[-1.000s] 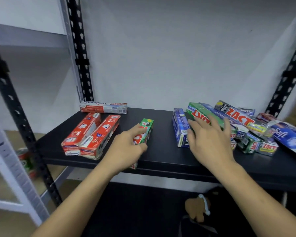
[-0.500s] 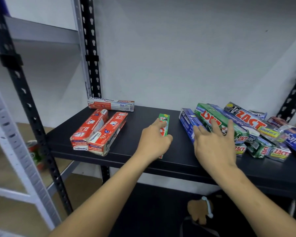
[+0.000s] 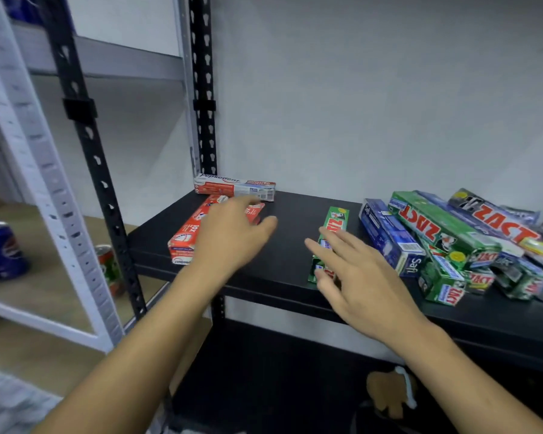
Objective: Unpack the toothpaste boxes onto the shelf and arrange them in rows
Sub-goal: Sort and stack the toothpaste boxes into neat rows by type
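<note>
1. Black metal shelf board (image 3: 289,277): carries all the stock listed below.
2. Slim green cardboard toothpaste box (image 3: 337,222): lies flat mid-shelf, with its long axis running front to back and its near end at the front edge.
3. Right hand (image 3: 358,277): fingers straight and splayed over the near half of the green box, clasping nothing. Whether they press on it cannot be told.
4. Left hand (image 3: 232,236): fingers loose and spread above 2 red cardboard toothpaste boxes (image 3: 185,236) lying side by side. It holds nothing, and contact is unclear.
5. Red-and-white long carton (image 3: 232,186): lies crosswise along the back wall.
6. Unsorted heap of green and blue cartons (image 3: 436,233): on the right of the shelf, just beside the green box.
7. Judgement: the right hand is the nearer. The green box lies right of the red pair, with bare shelf between.
</note>
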The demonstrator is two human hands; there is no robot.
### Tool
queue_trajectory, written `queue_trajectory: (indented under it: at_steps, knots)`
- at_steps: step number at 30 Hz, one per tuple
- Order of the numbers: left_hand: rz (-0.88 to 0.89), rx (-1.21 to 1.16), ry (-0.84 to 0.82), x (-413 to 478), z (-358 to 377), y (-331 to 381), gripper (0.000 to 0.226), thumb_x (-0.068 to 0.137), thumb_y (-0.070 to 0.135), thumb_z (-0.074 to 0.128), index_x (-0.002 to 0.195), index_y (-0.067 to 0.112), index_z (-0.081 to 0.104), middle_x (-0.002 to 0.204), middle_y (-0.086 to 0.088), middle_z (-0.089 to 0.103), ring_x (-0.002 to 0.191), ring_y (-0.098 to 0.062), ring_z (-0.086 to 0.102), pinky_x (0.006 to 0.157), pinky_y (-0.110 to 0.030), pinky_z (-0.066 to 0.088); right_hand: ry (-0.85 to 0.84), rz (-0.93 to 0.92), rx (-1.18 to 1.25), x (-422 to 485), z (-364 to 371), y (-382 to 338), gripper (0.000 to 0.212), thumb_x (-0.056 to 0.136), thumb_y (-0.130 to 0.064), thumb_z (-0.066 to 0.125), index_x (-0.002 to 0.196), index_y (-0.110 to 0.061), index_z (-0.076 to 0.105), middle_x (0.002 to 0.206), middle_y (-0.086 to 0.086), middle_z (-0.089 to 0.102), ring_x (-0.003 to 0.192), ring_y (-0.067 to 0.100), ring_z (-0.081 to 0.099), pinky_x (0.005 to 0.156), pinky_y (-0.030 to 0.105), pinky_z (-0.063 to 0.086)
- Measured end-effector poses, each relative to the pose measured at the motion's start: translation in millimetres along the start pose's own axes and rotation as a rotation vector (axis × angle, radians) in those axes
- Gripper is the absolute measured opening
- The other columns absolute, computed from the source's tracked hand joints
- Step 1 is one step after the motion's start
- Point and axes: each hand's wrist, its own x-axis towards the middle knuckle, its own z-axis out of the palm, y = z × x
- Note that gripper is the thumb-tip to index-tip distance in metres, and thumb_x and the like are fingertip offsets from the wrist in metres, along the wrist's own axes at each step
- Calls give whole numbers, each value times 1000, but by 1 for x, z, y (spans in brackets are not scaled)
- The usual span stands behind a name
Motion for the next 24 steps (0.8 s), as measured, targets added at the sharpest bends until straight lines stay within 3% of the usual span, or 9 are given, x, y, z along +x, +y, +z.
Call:
queue_trajectory:
  at_steps: [2, 5, 8, 11, 14, 17, 19, 24]
  knots:
    - [-72, 166, 0, 3, -13, -23, 47, 83, 57, 60, 116, 24, 66, 112, 1, 71, 100, -26, 65, 85, -36, 49, 21, 53, -5, 4, 7, -1, 51, 95, -50, 42, 139, -25, 54, 145, 0, 52, 135, 22, 45, 102, 45, 46]
    - [-203, 222, -126, 3, -27, -52, 61, 82, 66, 60, 127, 23, 60, 117, -1, 68, 89, -19, 59, 78, -33, 48, 29, 160, 8, 9, 11, 2, 50, 95, -48, 54, 137, -21, 56, 142, -1, 54, 135, 21, 44, 102, 45, 47]
    - [-249, 122, -191, 3, -30, -78, 71, 83, 72, 54, 139, 29, 50, 125, 1, 66, 96, -15, 62, 81, -33, 50, 95, 221, -60, 11, 13, 7, 42, 92, -33, 62, 127, -9, 63, 131, 7, 62, 126, 29, 52, 97, 46, 49]
    - [-233, -28, -182, 2, -26, -93, 69, 85, 72, 52, 141, 33, 48, 121, 5, 68, 97, -13, 66, 86, -36, 55, 43, 306, -189, 14, 14, 16, 35, 88, -20, 59, 118, -4, 61, 121, 12, 65, 117, 34, 55, 97, 48, 47]
    - [-260, -194, -155, 3, -19, -101, 66, 84, 66, 59, 141, 35, 49, 118, 7, 69, 95, -10, 68, 88, -37, 56, 49, 321, -270, 19, 11, 15, 40, 82, -17, 65, 120, -5, 62, 127, 12, 62, 121, 38, 51, 103, 51, 39]
    - [-292, -272, -151, 7, -19, -107, 66, 83, 60, 66, 142, 35, 49, 118, 7, 69, 87, -5, 69, 74, -26, 53, 94, 116, -67, 26, 16, -6, 44, 88, -25, 65, 130, -14, 61, 142, 5, 54, 129, 32, 48, 107, 47, 38]
    - [-321, -334, -147, 10, -22, -113, 61, 83, 54, 70, 139, 37, 53, 115, 6, 70, 82, -5, 71, 67, -23, 52, 19, 20, 147, 34, 21, -26, 46, 94, -36, 58, 137, -21, 56, 149, -1, 46, 135, 23, 41, 110, 45, 38]
    - [-383, -517, -36, 13, -29, -130, 48, 80, 39, 78, 126, 32, 67, 119, 1, 69, 90, -13, 71, 73, -27, 56, -173, -34, 452, 60, 30, -76, 58, 97, -59, 38, 151, -37, 32, 160, -14, 21, 146, 6, 14, 120, 38, 22]
